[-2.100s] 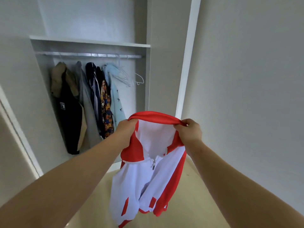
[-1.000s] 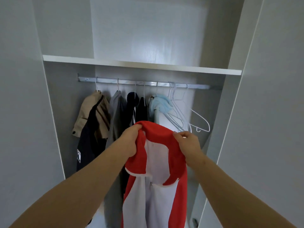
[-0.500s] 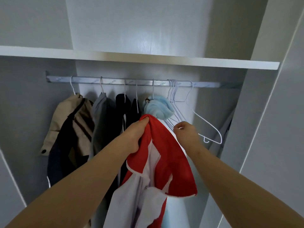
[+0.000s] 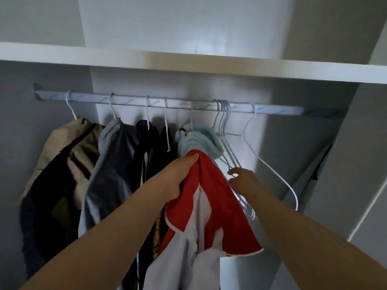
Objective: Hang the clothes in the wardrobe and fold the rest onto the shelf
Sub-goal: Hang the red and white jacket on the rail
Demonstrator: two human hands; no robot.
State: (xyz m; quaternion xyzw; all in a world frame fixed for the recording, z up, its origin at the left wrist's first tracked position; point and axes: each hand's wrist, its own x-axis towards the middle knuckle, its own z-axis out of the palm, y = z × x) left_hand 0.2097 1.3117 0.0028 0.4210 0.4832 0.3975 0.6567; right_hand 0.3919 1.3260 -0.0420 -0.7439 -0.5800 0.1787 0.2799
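My left hand (image 4: 178,176) grips the red and white zip jacket (image 4: 219,216) by its red collar and holds it up in front of the hanging clothes; the rest of it hangs down between my arms. To the right, my right hand (image 4: 245,183) pinches the wire of one of several empty white hangers (image 4: 223,122), which hang bunched on the metal rail (image 4: 188,104). One more empty white hanger (image 4: 272,166) hangs apart, further right.
Left along the rail hang a light blue garment (image 4: 199,143), dark garments (image 4: 146,143), a grey top (image 4: 111,164) and a beige and black jacket (image 4: 62,153). A white shelf (image 4: 188,63) runs above the rail. The wardrobe's side wall (image 4: 360,164) stands at the right.
I have come closer to the wardrobe. My right hand let go of the jacket and took hold of a white hanger; the jacket now hangs from my left hand alone.
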